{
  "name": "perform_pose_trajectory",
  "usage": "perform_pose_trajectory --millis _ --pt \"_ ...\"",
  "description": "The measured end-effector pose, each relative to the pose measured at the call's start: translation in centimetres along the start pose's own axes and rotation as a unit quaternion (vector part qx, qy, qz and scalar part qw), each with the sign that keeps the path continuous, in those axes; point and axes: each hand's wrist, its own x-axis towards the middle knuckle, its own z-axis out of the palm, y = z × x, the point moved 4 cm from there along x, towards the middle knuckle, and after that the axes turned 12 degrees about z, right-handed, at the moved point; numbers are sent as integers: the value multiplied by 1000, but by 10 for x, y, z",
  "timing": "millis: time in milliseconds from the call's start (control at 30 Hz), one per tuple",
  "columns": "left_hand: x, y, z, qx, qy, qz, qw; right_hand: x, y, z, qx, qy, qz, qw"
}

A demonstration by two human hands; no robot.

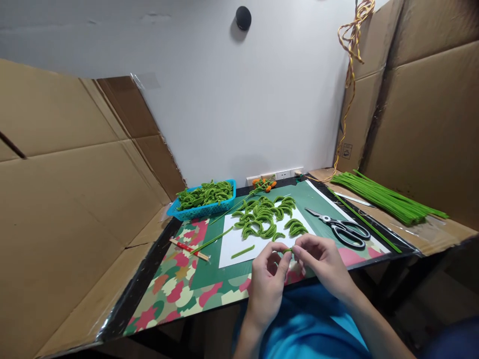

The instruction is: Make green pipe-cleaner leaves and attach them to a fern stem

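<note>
Both hands meet above the near edge of a white sheet (224, 252). Between the fingertips is a short green fuzzy piece (287, 250). My left hand (270, 274) pinches its left end with thumb and forefinger, and my right hand (318, 259) pinches its right end. Beyond the hands, a cluster of curved green fuzzy pieces (262, 214) lies on the sheet, with a smaller group (295, 227) to its right. One straight short green piece (243, 251) rests left of my left hand. Black-handled scissors (346, 230) lie partly open to the right.
A blue basket (224, 205) piled with green pieces stands at the back left. Long green stems (385, 197) lie at the right. Red-wrapped chopsticks (189, 249), orange flowers (265, 184) and a green mat (209, 271) are on the table. Cardboard walls (67, 199) flank it.
</note>
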Motion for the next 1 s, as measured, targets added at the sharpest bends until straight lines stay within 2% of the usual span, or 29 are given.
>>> perform_pose_trajectory --millis 133,200,300,367,433,533,667,767,800,867,900,967,1000 --pt "-2 4 2 56 13 28 998 4 5 7 108 -20 67 992" --pt "0 5 2 32 20 21 999 4 5 9 123 -22 79 989" --pt "5 3 0 -63 31 -20 997 1 0 5 59 9 19 998" --pt "7 2 -2 -120 40 -46 991 -3 -7 0 -45 45 -76 995" --pt "9 3 -5 -155 43 -64 985 -9 -16 -2 -173 60 -201 962" --pt "8 4 -8 -175 29 -81 981 -15 -26 -2 -314 40 -351 881" --pt "7 4 -8 -174 -6 -100 980 -16 -36 -5 -387 33 -428 816" --pt "5 7 -7 -167 -33 -105 980 -18 -41 -4 -404 16 -458 792" --pt "5 9 -7 -161 -42 -101 981 -18 -42 -3 -398 11 -451 799" --pt "5 15 -7 -134 -53 -84 986 -16 -43 -2 -358 5 -393 847" --pt "5 19 -7 -106 -53 -63 991 -13 -43 -2 -320 4 -337 886" --pt "6 30 -10 -9 -52 17 998 -5 -37 -2 -204 -22 -174 963" --pt "6 35 -11 53 -55 72 994 -2 -32 -1 -132 -43 -81 987"
